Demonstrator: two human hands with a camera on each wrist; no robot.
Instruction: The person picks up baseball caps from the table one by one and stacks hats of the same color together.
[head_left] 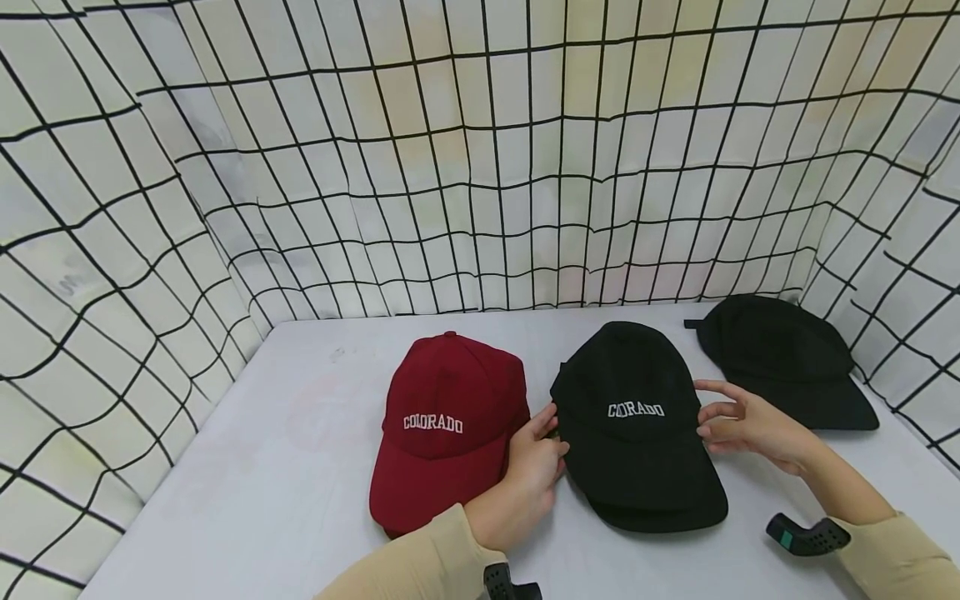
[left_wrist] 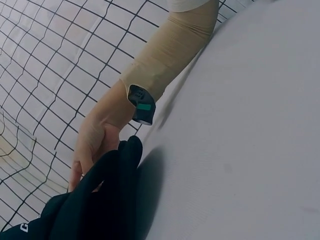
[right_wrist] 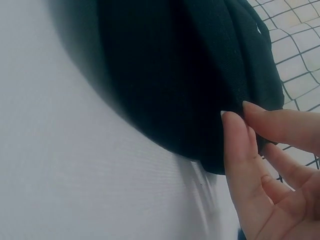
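Note:
A black baseball cap point(head_left: 637, 471) with white "COLORADO" lettering sits on the white table, brim towards me. My left hand point(head_left: 528, 467) pinches its left edge, with a dark bit of cap between thumb and index finger. At the cap's right edge is my right hand point(head_left: 742, 429), fingers mostly straight, the tips touching the fabric. Close up in the right wrist view, thumb and index fingertips lie against the black cap point(right_wrist: 170, 75). The left wrist view shows my right hand point(left_wrist: 95, 145) beyond the cap point(left_wrist: 105, 210); my left hand is out of frame there.
A red "COLORADO" cap point(head_left: 453, 387) stands just left of the black one, beside my left hand. Another black cap point(head_left: 776, 346) lies at the back right, behind my right hand. White walls with black netting point(head_left: 465, 167) enclose the table point(head_left: 262, 467).

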